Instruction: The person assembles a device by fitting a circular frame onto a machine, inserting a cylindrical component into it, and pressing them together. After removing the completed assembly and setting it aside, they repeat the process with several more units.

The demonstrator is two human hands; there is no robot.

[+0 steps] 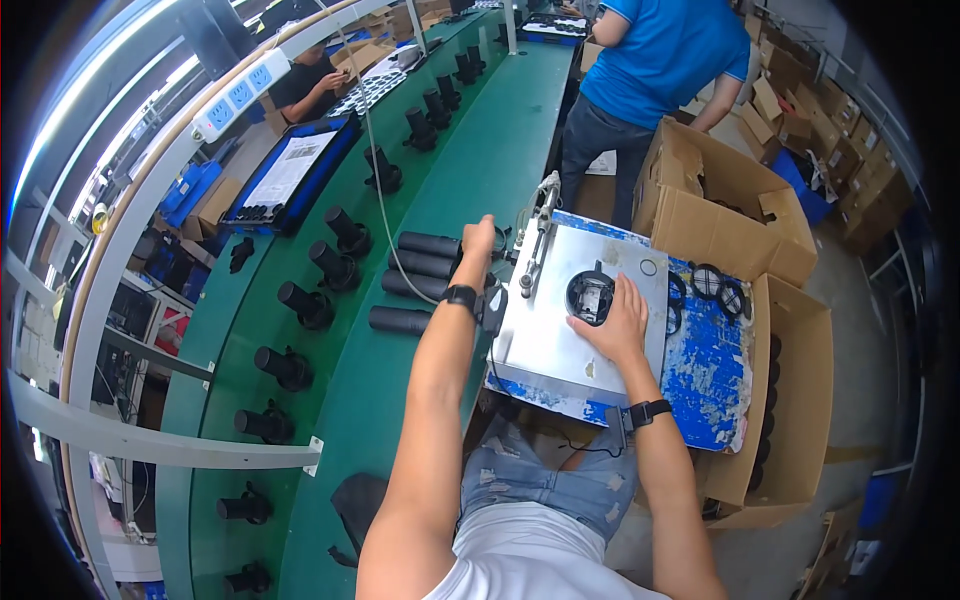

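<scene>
My left hand (480, 240) is closed beside the far end of a row of black tubes (425, 268) and a metal clamp fixture (538, 235). What its fingers hold is hidden from this view. On a silver metal plate (545, 335), my right hand (622, 325) curves around the right side of a round black housing (590, 297). Its thumb is at the near edge and its fingers are along the right. The housing lies flat, with a rim around a lighter, shiny inside. Right of it on the plate is a thin dark ring (648, 267).
Black ring parts (706, 281) lie on a worn blue board (705, 370) at right, beside open cardboard boxes (800, 375). Several black cylindrical parts (287, 368) stand along the green bench (370, 400). A cable (378, 160) hangs over it. A person in blue (655, 60) stands ahead.
</scene>
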